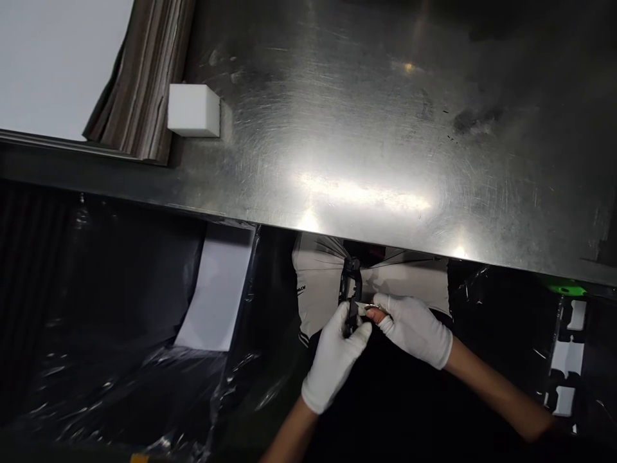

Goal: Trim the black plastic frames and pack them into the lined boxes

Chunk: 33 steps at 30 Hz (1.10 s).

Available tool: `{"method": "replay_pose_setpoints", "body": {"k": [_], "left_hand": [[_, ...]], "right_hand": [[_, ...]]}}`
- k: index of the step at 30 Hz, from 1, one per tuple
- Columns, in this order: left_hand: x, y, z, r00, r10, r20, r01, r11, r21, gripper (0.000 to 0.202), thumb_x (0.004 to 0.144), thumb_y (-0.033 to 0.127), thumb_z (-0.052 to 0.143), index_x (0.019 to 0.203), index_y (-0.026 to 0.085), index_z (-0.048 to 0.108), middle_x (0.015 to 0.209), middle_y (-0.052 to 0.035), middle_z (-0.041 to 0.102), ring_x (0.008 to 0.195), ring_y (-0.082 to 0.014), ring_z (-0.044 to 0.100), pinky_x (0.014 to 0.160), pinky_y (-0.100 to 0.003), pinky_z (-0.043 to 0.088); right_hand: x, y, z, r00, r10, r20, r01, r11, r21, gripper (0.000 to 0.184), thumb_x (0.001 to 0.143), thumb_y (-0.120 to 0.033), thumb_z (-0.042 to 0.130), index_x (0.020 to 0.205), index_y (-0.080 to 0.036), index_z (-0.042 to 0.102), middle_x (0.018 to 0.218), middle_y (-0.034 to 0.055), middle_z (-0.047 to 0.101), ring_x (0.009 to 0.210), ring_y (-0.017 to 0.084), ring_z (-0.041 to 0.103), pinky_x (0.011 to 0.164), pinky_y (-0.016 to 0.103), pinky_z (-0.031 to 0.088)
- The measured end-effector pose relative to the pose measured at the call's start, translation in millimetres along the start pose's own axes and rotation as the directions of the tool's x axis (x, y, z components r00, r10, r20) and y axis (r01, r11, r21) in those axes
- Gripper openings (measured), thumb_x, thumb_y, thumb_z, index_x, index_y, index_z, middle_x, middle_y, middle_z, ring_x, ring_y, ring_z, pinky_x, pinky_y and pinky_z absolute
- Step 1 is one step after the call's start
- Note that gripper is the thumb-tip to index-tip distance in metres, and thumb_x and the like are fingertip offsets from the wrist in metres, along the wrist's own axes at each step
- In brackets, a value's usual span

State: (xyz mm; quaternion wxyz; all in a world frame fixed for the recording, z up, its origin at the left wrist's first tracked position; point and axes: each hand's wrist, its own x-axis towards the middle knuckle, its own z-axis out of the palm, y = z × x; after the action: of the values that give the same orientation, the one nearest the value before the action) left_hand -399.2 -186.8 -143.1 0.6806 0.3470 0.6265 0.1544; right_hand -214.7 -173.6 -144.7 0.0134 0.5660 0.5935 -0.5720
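Faintly, dark lettering (301, 289) shows on the pale cloth garment (322, 267) over the person's lap; it seems to start with K, but the rest is too small to read. Just inside the near rim of the scratched, grey steel table (337, 116), the white-gloved left hand (332, 357) grips a narrow, black, frame-like part (357, 283), which stands lengthwise above the lap. The white-gloved right hand (414, 328), its thumb bare, pinches a small, shiny, pointed piece (363, 307), perhaps a blade, against the part's near end. The table's edge slants down to the right, beyond both hands; dark space lies below them. On the table, a white, square-faced block (187, 110) sits beside a thick stack of brownish sheets (149, 77) with a white top. Glossy black plastic film (120, 386) and a white panel (216, 289) show at left, a bright green object (566, 287) at right.
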Motion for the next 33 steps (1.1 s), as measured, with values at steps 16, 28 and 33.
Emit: {"method": "replay_pose_setpoints", "body": {"k": [16,28,33], "left_hand": [[-0.2,0.8,-4.5,0.999,0.033,-0.009,-0.032,0.998,0.063,0.01,0.079,0.025,0.063,0.088,0.022,0.058,0.081,0.0031,0.054,0.074,-0.0142,0.05,0.073,-0.029,0.046],[6.2,-5.0,-18.9,0.998,0.013,-0.065,-0.017,0.998,-0.064,0.033,0.067,0.016,0.059,0.099,0.02,0.066,0.076,0.0057,0.053,0.064,-0.011,0.045,0.064,-0.027,0.04],[7.7,-5.4,-25.7,0.998,-0.006,-0.055,-0.001,0.993,-0.117,0.038,0.069,0.019,0.062,0.108,0.02,0.066,0.071,0.0074,0.051,0.06,-0.0111,0.044,0.06,-0.027,0.039]], "right_hand": [[-1.4,5.8,8.3,0.999,-0.032,-0.038,0.033,0.999,0.021,0.03,0.115,-0.04,0.044,0.095,-0.022,0.058,0.082,-0.0004,0.07,0.071,0.016,0.065,0.066,0.026,0.043],[1.0,8.5,11.0,0.996,-0.056,-0.065,0.055,0.998,-0.008,0.038,0.114,-0.046,0.046,0.087,-0.022,0.056,0.075,-0.0023,0.066,0.066,0.014,0.061,0.064,0.026,0.04],[3.3,10.5,13.4,0.995,-0.062,-0.079,0.061,0.998,-0.017,0.035,0.114,-0.044,0.046,0.091,-0.022,0.059,0.08,-0.0011,0.069,0.072,0.016,0.065,0.067,0.027,0.042]]}}
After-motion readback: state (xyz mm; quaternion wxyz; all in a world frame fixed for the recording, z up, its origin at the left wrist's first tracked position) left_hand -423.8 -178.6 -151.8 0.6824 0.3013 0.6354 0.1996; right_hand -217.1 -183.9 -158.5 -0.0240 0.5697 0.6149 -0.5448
